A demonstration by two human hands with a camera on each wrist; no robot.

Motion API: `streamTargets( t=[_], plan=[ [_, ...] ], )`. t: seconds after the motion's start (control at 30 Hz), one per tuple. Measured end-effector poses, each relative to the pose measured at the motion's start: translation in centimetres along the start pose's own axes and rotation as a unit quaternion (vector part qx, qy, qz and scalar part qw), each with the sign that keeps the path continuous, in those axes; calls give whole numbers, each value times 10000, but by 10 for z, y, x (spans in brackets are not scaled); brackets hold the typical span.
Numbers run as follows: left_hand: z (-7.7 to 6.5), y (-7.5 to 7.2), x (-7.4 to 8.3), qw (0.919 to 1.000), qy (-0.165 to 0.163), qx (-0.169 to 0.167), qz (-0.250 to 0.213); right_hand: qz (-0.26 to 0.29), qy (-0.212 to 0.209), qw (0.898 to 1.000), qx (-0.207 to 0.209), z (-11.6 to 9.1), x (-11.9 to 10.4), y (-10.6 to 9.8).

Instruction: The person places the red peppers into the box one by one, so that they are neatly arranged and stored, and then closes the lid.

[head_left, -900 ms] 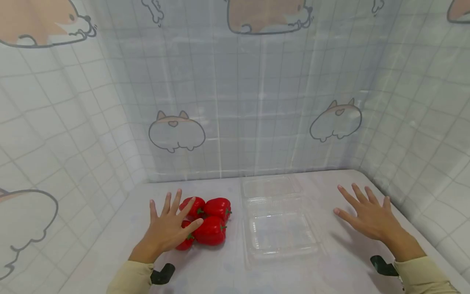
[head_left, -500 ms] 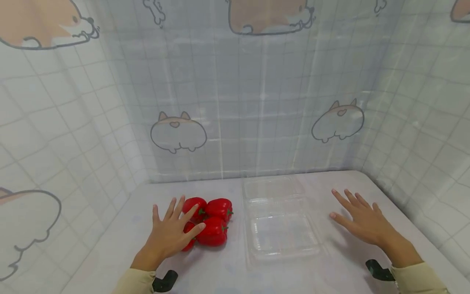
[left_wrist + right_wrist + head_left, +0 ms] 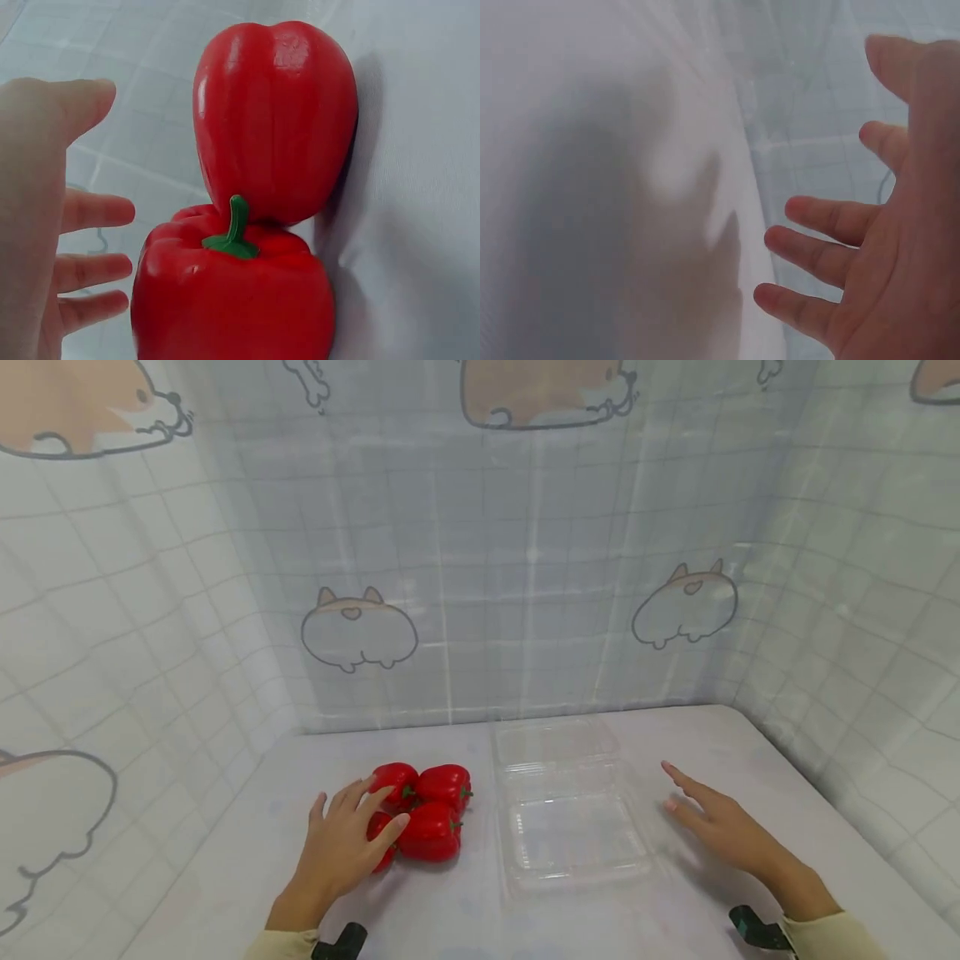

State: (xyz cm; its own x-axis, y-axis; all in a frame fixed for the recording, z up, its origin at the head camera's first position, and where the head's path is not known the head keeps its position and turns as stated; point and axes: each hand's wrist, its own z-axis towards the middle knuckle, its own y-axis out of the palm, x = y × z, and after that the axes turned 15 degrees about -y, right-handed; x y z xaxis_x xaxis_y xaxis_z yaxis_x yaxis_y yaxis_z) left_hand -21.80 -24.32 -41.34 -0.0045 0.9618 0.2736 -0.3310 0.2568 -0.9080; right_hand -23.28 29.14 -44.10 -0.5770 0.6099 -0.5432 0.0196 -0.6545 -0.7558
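Several red bell peppers with green stems sit clustered left of centre on the table, among them a front right pepper [image 3: 431, 832] and a back right pepper [image 3: 446, 786]. My left hand [image 3: 337, 843] hovers at the cluster's left side, fingers spread and slightly bent, partly covering the left peppers. In the left wrist view, a gap separates its fingers from the near pepper [image 3: 232, 307]. A clear plastic clamshell box [image 3: 577, 835] lies with its lid [image 3: 555, 743] folded back. Right of the box, my right hand [image 3: 723, 831] is held above the table, fingers extended, holding nothing.
The white table [image 3: 480, 927] has a back edge against a grid-patterned curtain [image 3: 487, 568] with cartoon dogs. Similar curtains enclose the left and right sides. Dark straps are on both wrists.
My right hand has moved left toward the box and turned more edge-on. My left hand's fingers have bent and drawn slightly lower beside the peppers, which have stayed put.
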Motion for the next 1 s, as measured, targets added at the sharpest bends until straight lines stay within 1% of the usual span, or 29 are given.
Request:
streamTargets(
  t=[0.1, 0.2, 0.33, 0.43, 0.53, 0.7, 0.77, 0.9, 1.0],
  plan=[
    [-3, 3, -3, 9996, -45, 94, -249, 175, 12, 9998, 23, 1, -3, 8],
    [-4, 5, -4, 9989, -112, 182, -417, 220, -15, 9996, 162, 4, -5, 14],
    [-3, 6, -4, 9971, -179, 447, -584, 112, 50, 9992, 370, 5, -8, 20],
    [-3, 9, -5, 9955, -282, 627, -660, 94, 204, 9988, 430, 1, -10, 24],
    [-6, 14, -7, 9937, -428, 643, -812, 196, 285, 9980, 534, -4, -12, 29],
    [-10, 17, -12, 9902, -585, 557, -1139, 559, 13, 9959, 706, -7, -13, 37],
    [-9, 16, -13, 9889, -577, 591, -1232, 661, -119, 9952, 715, -6, -14, 39],
    [-5, 14, -14, 9850, -570, 709, -1468, 725, -254, 9946, 698, -2, -15, 39],
    [-3, 15, -15, 9821, -755, 652, -1599, 776, -323, 9945, 621, 1, -17, 38]
  ],
)
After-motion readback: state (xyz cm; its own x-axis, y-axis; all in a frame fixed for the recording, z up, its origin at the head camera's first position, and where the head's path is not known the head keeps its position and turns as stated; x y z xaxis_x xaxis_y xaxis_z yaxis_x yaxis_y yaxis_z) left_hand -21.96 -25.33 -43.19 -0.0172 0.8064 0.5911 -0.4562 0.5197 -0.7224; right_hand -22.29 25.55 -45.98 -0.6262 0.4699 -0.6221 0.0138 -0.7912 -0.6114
